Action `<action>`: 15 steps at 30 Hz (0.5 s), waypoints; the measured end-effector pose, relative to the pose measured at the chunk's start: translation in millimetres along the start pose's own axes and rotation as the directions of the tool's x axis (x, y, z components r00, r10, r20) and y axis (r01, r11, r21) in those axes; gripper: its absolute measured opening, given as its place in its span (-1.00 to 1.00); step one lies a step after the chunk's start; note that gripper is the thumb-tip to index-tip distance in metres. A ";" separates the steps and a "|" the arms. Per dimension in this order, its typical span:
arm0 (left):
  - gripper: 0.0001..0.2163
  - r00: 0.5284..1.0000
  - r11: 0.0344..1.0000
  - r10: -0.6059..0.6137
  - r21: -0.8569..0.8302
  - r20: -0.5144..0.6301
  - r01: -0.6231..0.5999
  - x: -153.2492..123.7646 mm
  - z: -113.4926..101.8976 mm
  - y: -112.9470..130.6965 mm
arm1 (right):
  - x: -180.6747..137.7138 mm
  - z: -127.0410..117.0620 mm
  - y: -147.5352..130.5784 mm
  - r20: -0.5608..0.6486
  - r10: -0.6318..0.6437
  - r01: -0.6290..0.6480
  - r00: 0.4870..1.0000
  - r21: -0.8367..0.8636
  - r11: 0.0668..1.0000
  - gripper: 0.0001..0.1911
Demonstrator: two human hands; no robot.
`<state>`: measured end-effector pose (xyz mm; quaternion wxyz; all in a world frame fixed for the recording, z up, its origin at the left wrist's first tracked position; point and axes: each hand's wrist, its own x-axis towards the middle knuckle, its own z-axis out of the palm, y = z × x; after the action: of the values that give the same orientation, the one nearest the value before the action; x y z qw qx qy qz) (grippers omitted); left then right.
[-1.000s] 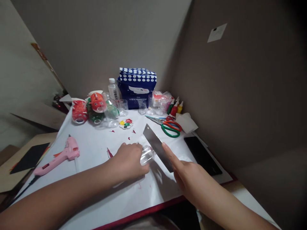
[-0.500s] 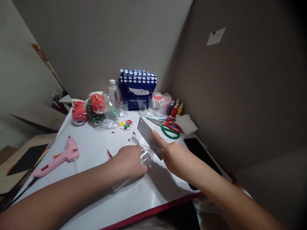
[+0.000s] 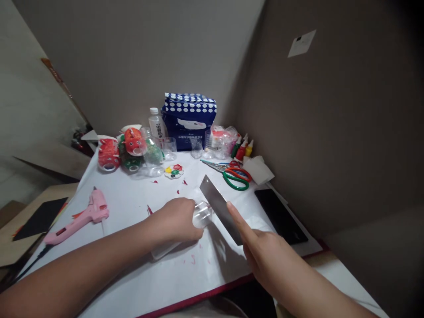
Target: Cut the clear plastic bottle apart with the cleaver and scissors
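Observation:
My left hand (image 3: pixel 177 219) presses a clear plastic bottle (image 3: pixel 202 214) down on its side on the white-covered table (image 3: pixel 132 274). My right hand (image 3: pixel 261 251) grips a steel cleaver (image 3: pixel 220 207), index finger stretched along the blade. The blade's edge rests against the bottle just to the right of my left hand.
A pink glue gun (image 3: pixel 84 216) lies at the left. Green and red scissors (image 3: pixel 235 174), a black phone (image 3: pixel 280 215), paint bottles (image 3: pixel 243 148), a paint palette (image 3: pixel 174 171), red and green painted bottle crafts (image 3: pixel 127 150), cut bottle pieces and a blue dotted package (image 3: pixel 189 119) crowd the back.
The cleaver slid forward across the bottle half a second ago, then drew back toward me. My left hand kept the bottle pinned in place.

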<state>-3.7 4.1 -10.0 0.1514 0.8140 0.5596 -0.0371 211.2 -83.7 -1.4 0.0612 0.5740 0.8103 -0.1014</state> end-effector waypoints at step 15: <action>-0.58 0.991 0.998 -0.005 0.054 -0.134 0.013 -4.7 3.1 9.1 | 54.0 -46.4 -23.0 -0.058 -0.064 0.059 0.996 -0.093 0.994 -0.15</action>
<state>3.3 -4.1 -10.0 0.0909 0.8160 0.5708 0.0016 172.3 -30.7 34.2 0.0594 0.5481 0.8329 -0.0484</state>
